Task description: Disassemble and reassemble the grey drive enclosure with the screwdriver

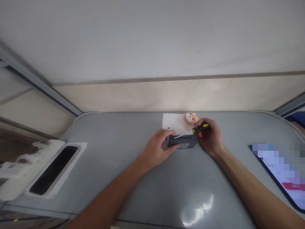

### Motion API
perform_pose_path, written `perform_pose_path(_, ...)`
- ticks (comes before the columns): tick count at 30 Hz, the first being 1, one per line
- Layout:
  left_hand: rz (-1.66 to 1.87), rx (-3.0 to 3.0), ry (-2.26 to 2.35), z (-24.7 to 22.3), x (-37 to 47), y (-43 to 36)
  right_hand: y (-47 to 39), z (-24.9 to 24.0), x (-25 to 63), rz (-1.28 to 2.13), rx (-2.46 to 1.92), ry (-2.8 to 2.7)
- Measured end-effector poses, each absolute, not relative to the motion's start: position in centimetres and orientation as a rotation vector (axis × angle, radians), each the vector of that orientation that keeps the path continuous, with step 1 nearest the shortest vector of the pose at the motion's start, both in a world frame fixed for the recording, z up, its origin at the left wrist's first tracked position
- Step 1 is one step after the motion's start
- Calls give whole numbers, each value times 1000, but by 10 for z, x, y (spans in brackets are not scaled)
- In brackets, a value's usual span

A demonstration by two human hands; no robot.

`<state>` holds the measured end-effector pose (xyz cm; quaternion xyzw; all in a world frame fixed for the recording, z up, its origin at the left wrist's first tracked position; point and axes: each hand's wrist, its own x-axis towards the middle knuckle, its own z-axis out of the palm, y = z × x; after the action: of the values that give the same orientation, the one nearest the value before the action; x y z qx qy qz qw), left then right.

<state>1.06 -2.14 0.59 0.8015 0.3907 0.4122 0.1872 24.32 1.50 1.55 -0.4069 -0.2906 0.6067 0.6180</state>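
Note:
A dark, box-shaped device (188, 143) with a row of vent slots and a pale label is gripped at its left end by my left hand (158, 148). My right hand (212, 136) is closed around the black and yellow handle of a screwdriver (201, 128). The thin metal shaft slants down to the left, and its tip meets the slotted face near the device's left end. Behind the device lies a sheet of white paper (172, 122) with a few small dark bits on it. An orange and white animal-faced object (191, 118) sits at the paper's right side.
A black phone (53, 170) rests on white paper at the left, beside a white power strip (26, 168) with plugs. At the right lies a tablet (281, 175) with a lit, partly blurred screen. A pale wall (143, 98) rises behind the grey table (107, 152).

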Motion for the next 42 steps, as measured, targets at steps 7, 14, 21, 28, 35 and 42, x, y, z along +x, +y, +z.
perform_pose_path(7, 1404, 2412, 979, 10, 12, -18, 13, 16, 242, 1380, -933, -750)
perform_pose_path(14, 1438, 2567, 962, 10, 9, -16, 16, 12, 244, 1372, -904, -708)
perform_pose_path(21, 1339, 2686, 977, 12, 3, -15, 30, -2, 253, 1132, -1114, -564)
perform_pose_path(28, 1399, 2588, 987, 17, -3, -14, 24, -1, 248, 978, -1369, -882)
perform_pose_path(35, 1315, 2671, 961, 27, -2, -18, 24, 2, 246, 1045, -1319, -889)
perform_pose_path(42, 1312, 2693, 974, 25, 1, -17, 33, 1, 254, 1168, -1029, -560)
